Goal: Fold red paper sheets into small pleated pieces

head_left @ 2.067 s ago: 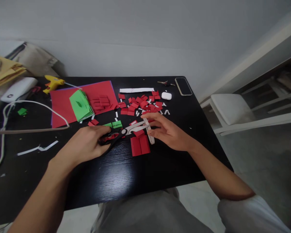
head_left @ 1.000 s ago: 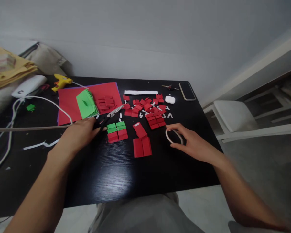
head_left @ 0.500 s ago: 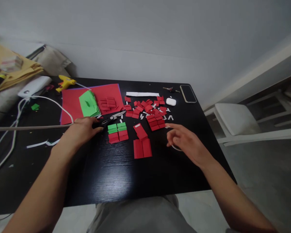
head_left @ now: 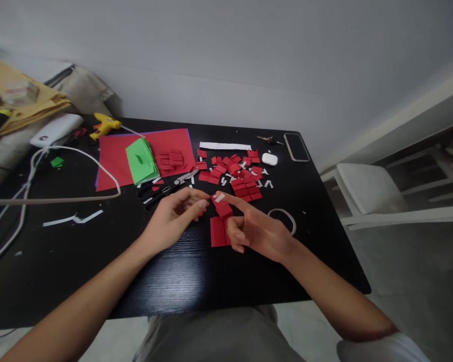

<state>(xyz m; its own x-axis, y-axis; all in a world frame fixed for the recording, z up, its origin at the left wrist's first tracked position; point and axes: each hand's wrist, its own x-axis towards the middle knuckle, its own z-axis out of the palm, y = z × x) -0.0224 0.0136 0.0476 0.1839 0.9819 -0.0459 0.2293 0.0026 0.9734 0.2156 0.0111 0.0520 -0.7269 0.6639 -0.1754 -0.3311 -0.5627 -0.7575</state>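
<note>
A folded red paper piece (head_left: 223, 209) lies at the middle of the black table, overlapping a flat red panel (head_left: 217, 232) with a centre crease. My right hand (head_left: 262, 229) points its index finger at the upper end, a small white paper strip (head_left: 220, 198) at the fingertip; its other fingers are curled. On the left side, my left hand (head_left: 177, 213) reaches the piece's upper corner with its fingertips, thumb apart. It covers most of the green-and-red folded piece. Black-handled scissors (head_left: 166, 190) lie just behind that hand.
Red paper scraps (head_left: 232, 168) and white snippets spread behind the hands. Green sheets (head_left: 141, 162) rest on a red sheet (head_left: 111, 163), near a yellow glue gun (head_left: 104, 124). A white cable (head_left: 60, 201) crosses the left. A phone (head_left: 296, 147), white case (head_left: 269, 159) and ring (head_left: 292, 221) lie right.
My left hand has moved right from beside the scissors to the folded red piece. My right hand has come left with the white strip, uncovering the white ring.
</note>
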